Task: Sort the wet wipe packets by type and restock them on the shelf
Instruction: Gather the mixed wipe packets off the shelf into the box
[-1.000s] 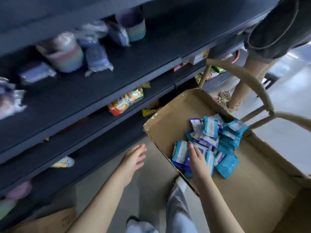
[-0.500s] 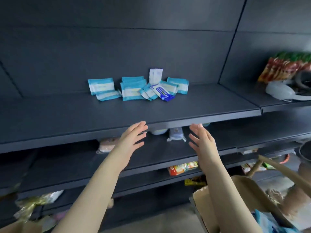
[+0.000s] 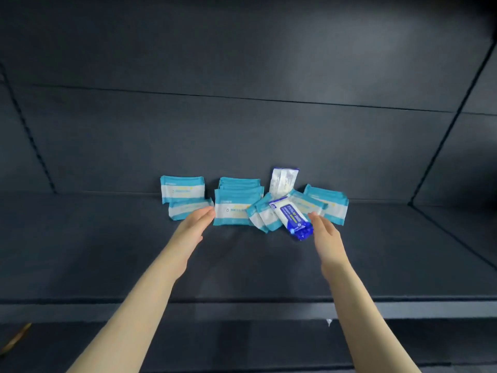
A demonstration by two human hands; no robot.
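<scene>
Neither grip held anything: both hands were open, fingers loose, reaching over the shelf (image 3: 107, 251) toward the packets at the back.

L to R: the left hand (image 3: 195, 224) hovered w/ fingertips at the edge of the lower left teal packet (image 3: 188, 211), which lay flat under an upright teal packet (image 3: 183, 189) leaning on the back wall. Next came the teal stack (image 3: 238, 208), several deep, standing up. Right of it, slanted teal packets (image 3: 262, 216) had slumped sideways, and a dark blue packet (image 3: 293, 219) lay across them, its end hanging toward the front. Behind stood a white packet (image 3: 283, 181), upright against the wall. Far right, more teal packets (image 3: 326, 207) leaned. The right hand (image 3: 324, 232) was just beside the blue one, maybe touching; can't tell.

Risks, as a guess: types were mixed in the middle, so a quick scoop could drag teal along w/ blue. Nudging the slumped ones could topple the white packet or the stack, since all lean on each other. Blue's slick film could slip from a loose pinch.
</scene>
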